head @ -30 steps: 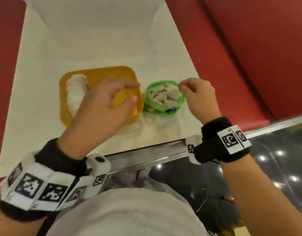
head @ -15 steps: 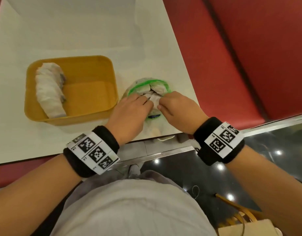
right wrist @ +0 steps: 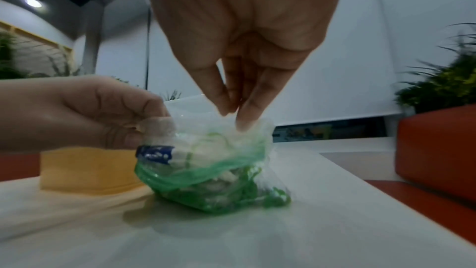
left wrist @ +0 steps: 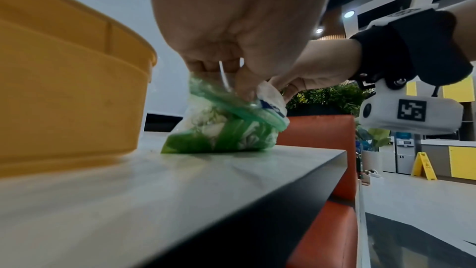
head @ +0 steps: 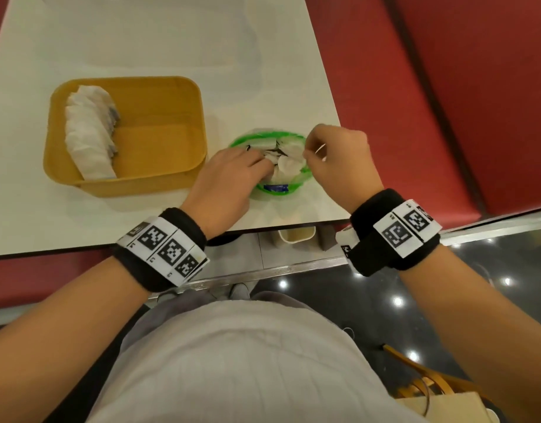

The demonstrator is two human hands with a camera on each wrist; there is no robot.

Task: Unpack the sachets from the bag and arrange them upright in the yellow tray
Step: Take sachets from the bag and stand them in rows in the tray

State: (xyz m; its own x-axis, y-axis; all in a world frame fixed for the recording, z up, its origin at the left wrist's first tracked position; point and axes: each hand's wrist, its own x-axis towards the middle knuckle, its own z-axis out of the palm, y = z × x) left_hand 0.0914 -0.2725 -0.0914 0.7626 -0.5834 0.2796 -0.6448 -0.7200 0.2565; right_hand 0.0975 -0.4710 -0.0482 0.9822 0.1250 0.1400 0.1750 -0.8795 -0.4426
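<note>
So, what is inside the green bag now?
White sachets fill the open bag; the left hand reaches in. How many lie deeper is hidden by the top ones.

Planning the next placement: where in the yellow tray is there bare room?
Bare floor right of the white sachet row to the yellow plastic tray's right wall. Left wall is crowded. Both hands crowd the green plastic bag.

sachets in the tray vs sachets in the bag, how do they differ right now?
The tray sachets stand packed in one neat row along the left wall of the yellow tray; the bag sachets lie jumbled at mixed angles in the green bag. No hand touches the tray sachets; the left hand reaches among the bag sachets while the right hand pinches the bag's rim. Both sets look white.
</note>
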